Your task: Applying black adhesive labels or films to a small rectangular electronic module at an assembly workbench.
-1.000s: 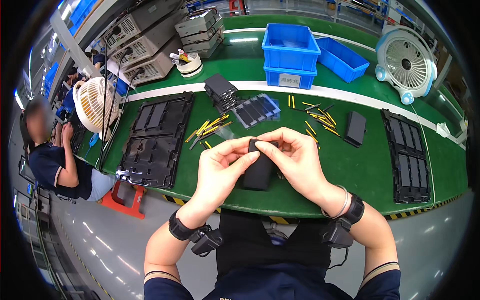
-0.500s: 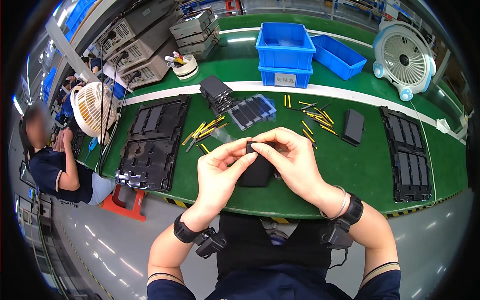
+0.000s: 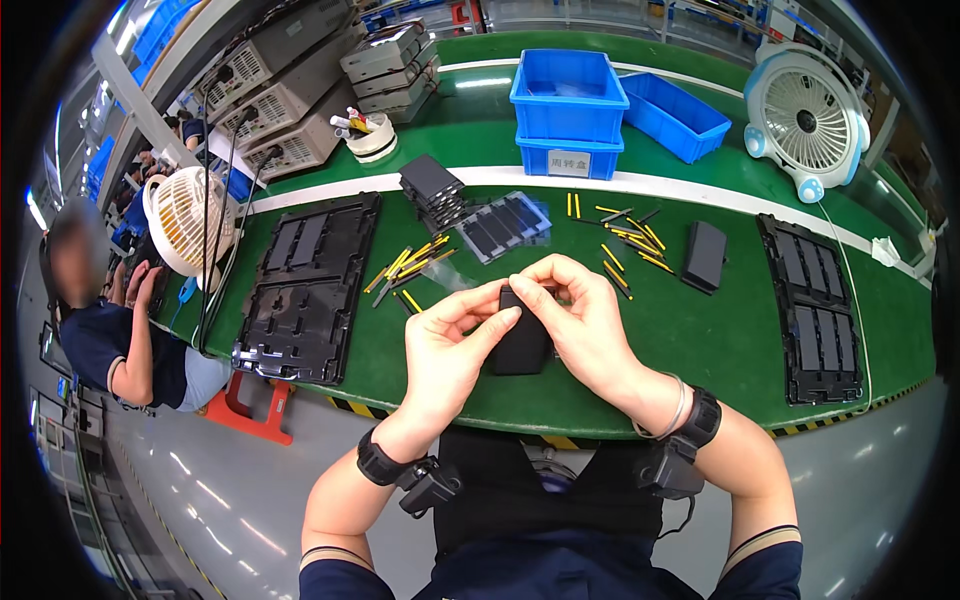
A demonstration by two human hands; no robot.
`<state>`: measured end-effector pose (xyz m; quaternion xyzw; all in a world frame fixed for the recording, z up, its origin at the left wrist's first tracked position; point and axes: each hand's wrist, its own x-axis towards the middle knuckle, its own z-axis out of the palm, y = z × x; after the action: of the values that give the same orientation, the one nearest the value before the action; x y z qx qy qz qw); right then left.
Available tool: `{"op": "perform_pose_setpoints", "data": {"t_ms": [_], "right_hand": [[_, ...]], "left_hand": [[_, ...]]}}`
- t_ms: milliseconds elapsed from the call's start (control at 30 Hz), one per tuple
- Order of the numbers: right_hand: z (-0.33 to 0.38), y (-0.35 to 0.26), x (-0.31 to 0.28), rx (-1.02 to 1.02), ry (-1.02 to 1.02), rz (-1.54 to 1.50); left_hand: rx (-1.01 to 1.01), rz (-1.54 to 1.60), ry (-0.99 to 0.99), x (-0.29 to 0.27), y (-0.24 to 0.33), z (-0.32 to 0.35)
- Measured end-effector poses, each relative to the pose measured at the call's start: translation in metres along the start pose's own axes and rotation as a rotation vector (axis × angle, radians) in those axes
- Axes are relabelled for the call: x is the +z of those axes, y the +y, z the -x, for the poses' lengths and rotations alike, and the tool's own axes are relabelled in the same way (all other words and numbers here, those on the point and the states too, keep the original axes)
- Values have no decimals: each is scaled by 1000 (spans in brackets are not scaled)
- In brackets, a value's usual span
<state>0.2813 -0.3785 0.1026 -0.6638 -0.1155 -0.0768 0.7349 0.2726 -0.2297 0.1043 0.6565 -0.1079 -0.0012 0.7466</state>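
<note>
A flat black rectangular block (image 3: pixel 522 345) lies near the front edge of the green table, between my hands. My left hand (image 3: pixel 452 345) pinches its far left corner between thumb and fingers. My right hand (image 3: pixel 578 318) grips the far end, its thumb pressed on the top edge close to the left thumb. Whatever small piece may be under the fingertips is hidden. Beyond my hands, yellow-and-black strips lie in a left pile (image 3: pixel 408 262) and a right pile (image 3: pixel 635 238). A sheet of dark rectangular pieces (image 3: pixel 505 226) lies between these piles.
Black trays stand left (image 3: pixel 300 300) and right (image 3: pixel 822 335). A stack of black blocks (image 3: pixel 432 185) and a single black block (image 3: pixel 705 257) lie farther back. Blue bins (image 3: pixel 568 125), a white fan (image 3: pixel 808 120) and a pen holder (image 3: pixel 372 140) stand behind. A co-worker (image 3: pixel 120 320) sits at left.
My left hand has shifted slightly right, and the black block has moved slightly right with its top more exposed. My right thumb has moved a little. The co-worker's hands have moved.
</note>
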Motion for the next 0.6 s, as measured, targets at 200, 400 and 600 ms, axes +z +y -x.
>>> {"op": "perform_pose_setpoints", "data": {"t_ms": [200,400,600], "right_hand": [[-4,-10,-12,-20,-81,193],[-5,-6,-19,150,-186,3],[-4,-10,-14,103,-171,125]], "left_hand": [[-55,26,12,-6,1,-1],[-51,94,79,-10,-3,3],[144,-131,82,-9,-10,9]]}}
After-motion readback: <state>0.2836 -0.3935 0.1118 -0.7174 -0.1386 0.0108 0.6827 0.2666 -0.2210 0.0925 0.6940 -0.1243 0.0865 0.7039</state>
